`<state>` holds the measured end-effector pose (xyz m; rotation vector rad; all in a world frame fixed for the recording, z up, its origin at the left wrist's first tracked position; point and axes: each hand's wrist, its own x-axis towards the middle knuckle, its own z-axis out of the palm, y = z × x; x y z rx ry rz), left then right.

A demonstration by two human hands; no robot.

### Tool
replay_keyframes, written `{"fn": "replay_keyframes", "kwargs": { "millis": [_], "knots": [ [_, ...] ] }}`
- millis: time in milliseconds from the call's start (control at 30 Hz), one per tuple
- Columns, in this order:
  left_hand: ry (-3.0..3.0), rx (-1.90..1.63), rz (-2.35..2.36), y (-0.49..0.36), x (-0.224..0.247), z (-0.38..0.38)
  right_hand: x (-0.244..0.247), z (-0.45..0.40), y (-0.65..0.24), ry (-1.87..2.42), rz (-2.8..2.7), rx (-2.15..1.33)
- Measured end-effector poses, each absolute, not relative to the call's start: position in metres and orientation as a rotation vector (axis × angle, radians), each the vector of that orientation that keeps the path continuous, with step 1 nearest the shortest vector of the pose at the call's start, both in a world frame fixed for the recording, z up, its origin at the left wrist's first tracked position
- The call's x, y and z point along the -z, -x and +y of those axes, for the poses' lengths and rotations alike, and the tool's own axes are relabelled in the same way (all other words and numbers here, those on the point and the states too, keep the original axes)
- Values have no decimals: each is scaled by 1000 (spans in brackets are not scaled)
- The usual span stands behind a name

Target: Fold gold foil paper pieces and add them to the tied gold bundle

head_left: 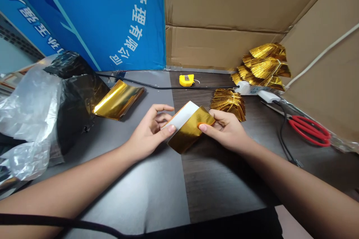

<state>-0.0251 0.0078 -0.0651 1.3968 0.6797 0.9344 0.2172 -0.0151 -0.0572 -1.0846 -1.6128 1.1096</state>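
Observation:
My left hand [157, 129] grips a white card [186, 114] near its lower left end, thumb on top. Against this card lies a gold foil sheet [189, 132], slanting across its right side. My right hand [226, 129] pinches the foil sheet at its right end between thumb and fingers. Both pieces are held above the table, between the hands. Left of them, a stack of shiny gold sheets [119, 99] rests on the table. Just behind my right hand is a pleated gold foil bundle [228, 102], tied round its middle.
More pleated gold bundles [263, 63] are piled at the back right beside a power strip [252, 89]. Red-handled scissors [310, 130] lie at the right. A yellow tape measure [186, 80] and black cable [151, 85] are at the back; plastic bags [28, 104] fill the left.

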Motion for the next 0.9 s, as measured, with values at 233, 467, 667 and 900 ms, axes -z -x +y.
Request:
{"fn": "replay_keyframes", "kwargs": {
  "millis": [233,467,667,900],
  "knots": [
    [-1411,-810,653,22,60,1,58,-21,-207,980,-1459,-1282],
    [-1325,-817,687,20,62,2,61,-28,-201,1011,-1518,-1358],
    [-1467,-942,712,18,64,0,60,-33,-196,1048,-1670,-1292],
    [-1524,-952,773,17,64,-1,60,-33,-194,1016,-1665,-1306]
  ]
}}
